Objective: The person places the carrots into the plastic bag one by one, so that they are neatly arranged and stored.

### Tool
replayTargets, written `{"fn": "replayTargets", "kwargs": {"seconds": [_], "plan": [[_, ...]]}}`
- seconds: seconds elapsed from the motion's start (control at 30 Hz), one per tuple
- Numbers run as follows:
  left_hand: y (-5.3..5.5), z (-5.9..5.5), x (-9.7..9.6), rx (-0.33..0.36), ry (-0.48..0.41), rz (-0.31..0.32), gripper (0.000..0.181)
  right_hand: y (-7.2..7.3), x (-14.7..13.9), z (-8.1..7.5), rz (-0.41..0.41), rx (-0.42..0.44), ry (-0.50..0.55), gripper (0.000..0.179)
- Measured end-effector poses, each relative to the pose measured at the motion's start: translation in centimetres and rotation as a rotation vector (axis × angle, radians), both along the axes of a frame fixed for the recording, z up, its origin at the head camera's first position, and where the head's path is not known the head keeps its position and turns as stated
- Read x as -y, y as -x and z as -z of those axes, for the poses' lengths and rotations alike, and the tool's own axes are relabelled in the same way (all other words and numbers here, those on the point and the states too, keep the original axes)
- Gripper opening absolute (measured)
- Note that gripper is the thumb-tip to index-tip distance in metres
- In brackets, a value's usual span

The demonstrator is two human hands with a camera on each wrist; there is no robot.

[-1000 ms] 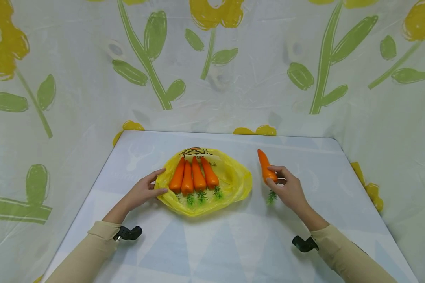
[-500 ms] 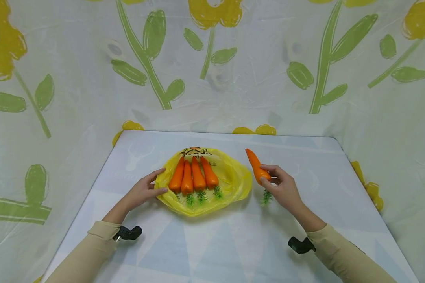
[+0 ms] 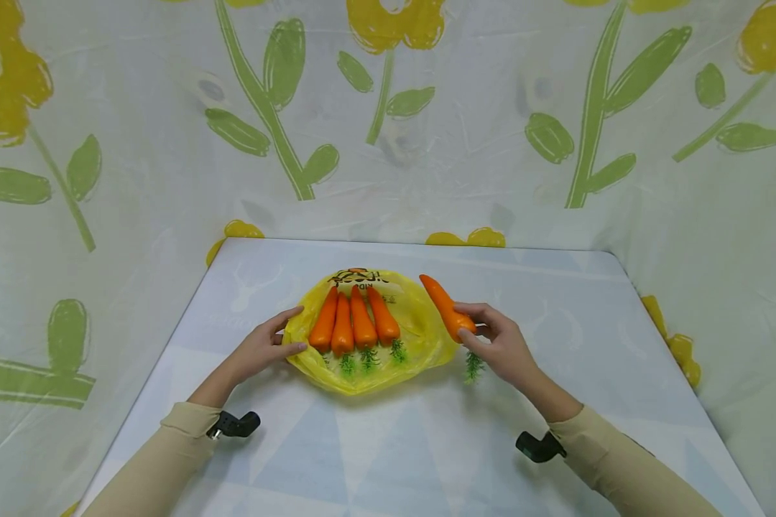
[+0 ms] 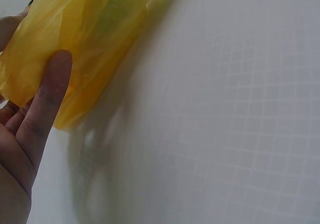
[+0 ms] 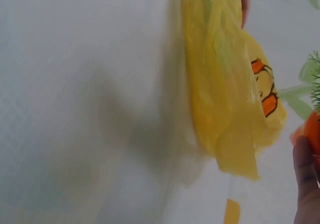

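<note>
A yellow plastic bag [image 3: 430,345] lies spread like a shallow bowl on the table, with several orange carrots [image 3: 364,327] side by side in it, green tops toward the person. My left hand [image 3: 266,341] grips the bag's left edge; in the left wrist view the thumb [image 4: 52,84] lies along the yellow plastic [image 4: 95,44]. My right hand [image 3: 501,345] pinches another carrot [image 3: 444,305] near its thick end. This carrot's tip points away and to the left, overlapping the bag's right rim in the head view, and its green top hangs below the fingers.
The pale patterned table [image 3: 388,459] has its far edge against a flower-printed curtain [image 3: 465,165], which also rises on both sides. A dark wrist device [image 3: 236,424] is on the left arm, another dark device [image 3: 539,446] on the right.
My right hand has carried its carrot leftward, from right of the bag to over the bag's right rim. The left hand and the bag have stayed in place.
</note>
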State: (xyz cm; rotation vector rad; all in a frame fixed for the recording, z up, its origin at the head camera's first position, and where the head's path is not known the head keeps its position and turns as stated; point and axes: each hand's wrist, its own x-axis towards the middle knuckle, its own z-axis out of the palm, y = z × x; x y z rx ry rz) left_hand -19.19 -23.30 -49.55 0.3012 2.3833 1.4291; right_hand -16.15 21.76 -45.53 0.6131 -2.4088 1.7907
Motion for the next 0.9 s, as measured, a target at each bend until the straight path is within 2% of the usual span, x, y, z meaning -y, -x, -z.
{"fn": "replayTargets", "kwargs": {"seconds": [0.17,0.43,0.9], "plan": [[0.1,-0.1,-0.1,-0.005,-0.002,0.009,0.084,0.1,1.3,0.1,-0.032,0.01,-0.03,0.035],[0.1,-0.1,-0.2,-0.009,-0.003,0.014,0.084,0.5,3.9,0.4,-0.033,0.057,-0.106,0.034],[0.1,0.1,-0.1,-0.008,-0.013,0.013,0.084,2.4,7.6,0.2,-0.01,0.084,-0.237,0.034]]}}
